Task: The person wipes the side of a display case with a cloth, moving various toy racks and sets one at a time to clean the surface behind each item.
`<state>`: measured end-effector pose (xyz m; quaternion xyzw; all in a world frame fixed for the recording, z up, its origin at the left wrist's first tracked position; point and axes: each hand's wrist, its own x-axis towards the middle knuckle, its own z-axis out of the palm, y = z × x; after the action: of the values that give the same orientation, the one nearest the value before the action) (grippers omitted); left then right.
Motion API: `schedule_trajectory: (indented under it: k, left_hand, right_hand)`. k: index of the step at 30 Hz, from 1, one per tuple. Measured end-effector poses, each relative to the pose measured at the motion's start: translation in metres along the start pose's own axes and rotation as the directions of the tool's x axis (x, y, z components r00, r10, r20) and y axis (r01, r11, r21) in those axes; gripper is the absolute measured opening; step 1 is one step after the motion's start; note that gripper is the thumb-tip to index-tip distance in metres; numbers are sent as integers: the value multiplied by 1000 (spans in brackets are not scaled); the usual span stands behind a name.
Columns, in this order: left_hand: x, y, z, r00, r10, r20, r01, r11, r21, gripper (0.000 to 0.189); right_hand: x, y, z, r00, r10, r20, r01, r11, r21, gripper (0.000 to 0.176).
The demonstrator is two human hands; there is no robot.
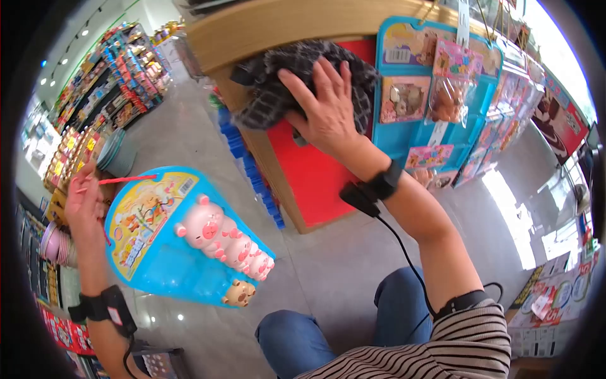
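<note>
From my left hand [85, 201] a blue plastic toy display card [167, 259] hangs by a red cord [129, 179], with the fingers closed on the cord. Pink pig figures [211, 230] of falling size run down the card, and a small tan animal figure [239, 293] sits at its lower end. My right hand [325, 110] presses a dark checked cloth [268, 85] against the red panel [309, 170] of a wooden stand. Its fingers are spread over the cloth, which bunches around them; the palm side is hidden.
Right of the red panel hangs another blue display card [394, 136] with packaged toys. The stand's wooden edge [278, 28] runs above my right hand. Stocked shelves [110, 76] stand at the left, and boxes [546, 300] at the lower right. Blue pieces [246, 161] line the stand's left side.
</note>
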<state>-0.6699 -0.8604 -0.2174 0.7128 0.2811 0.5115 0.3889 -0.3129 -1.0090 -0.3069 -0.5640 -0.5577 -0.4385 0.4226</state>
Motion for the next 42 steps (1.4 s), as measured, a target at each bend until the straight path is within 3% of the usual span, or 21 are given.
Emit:
schedule_trajectory:
  k: [4, 6, 9, 10, 15, 17, 20, 23, 26, 28, 33, 34, 37, 40, 42]
  left_hand:
    - [0, -4, -8, 998, 57, 3, -58, 997, 48, 26]
    - [3, -10, -20, 996, 73, 51, -73, 997, 6, 25]
    - [-6, 1, -4, 996, 91, -22, -89, 991, 99, 26]
    - [-4, 1, -11, 998, 60, 23, -61, 998, 31, 28]
    - [-4, 3, -17, 998, 45, 31, -48, 995, 88, 30]
    - [-7, 9, -13, 999, 32, -3, -32, 993, 116, 29]
    - [-8, 16, -5, 999, 54, -3, -53, 989, 141, 29]
    - [-8, 18, -1, 996, 88, 0, -87, 982, 165, 28]
    - [-4, 18, -10, 998, 61, 22, -64, 976, 210, 30]
    - [-2, 16, -12, 998, 58, 23, -62, 972, 228, 30]
    - [5, 13, -15, 998, 50, 43, -58, 976, 211, 28]
    - [5, 13, -15, 997, 55, 49, -64, 977, 205, 27]
    - [0, 17, 0, 998, 64, 25, -67, 983, 170, 27]
    - [-3, 20, -1, 998, 60, 19, -62, 985, 160, 28]
    - [-2, 19, -3, 996, 66, 54, -75, 979, 190, 28]
  right_hand:
    - [-12, 3, 28, 995, 38, -91, -47, 994, -100, 66]
    - [-31, 0, 42, 962, 186, -200, -205, 975, -82, 67]
    - [-80, 0, 62, 875, 396, -279, -426, 903, -57, 71]
    - [-104, -2, 67, 835, 474, -278, -506, 861, -53, 72]
    - [-243, -14, 112, 555, 807, -201, -828, 559, -45, 74]
    - [-293, -28, 124, 378, 907, -186, -921, 388, 20, 68]
    - [-345, -41, 131, 381, 924, -43, -923, 377, -71, 61]
    - [-330, -55, 140, 191, 968, -164, -952, 223, 211, 55]
    - [-269, -59, 114, 519, 852, 74, -851, 507, 137, 48]
    - [-212, -55, 103, 615, 788, -22, -772, 608, 184, 49]
    - [-148, -22, 89, 847, 502, -174, -514, 857, -28, 48]
    - [-152, -19, 90, 858, 476, -192, -502, 857, -119, 47]
    - [-193, -25, 99, 722, 656, -220, -686, 720, -105, 48]
    - [-247, -37, 107, 460, 874, -156, -885, 439, -153, 49]
    - [-248, -36, 108, 479, 863, -163, -875, 485, -7, 49]
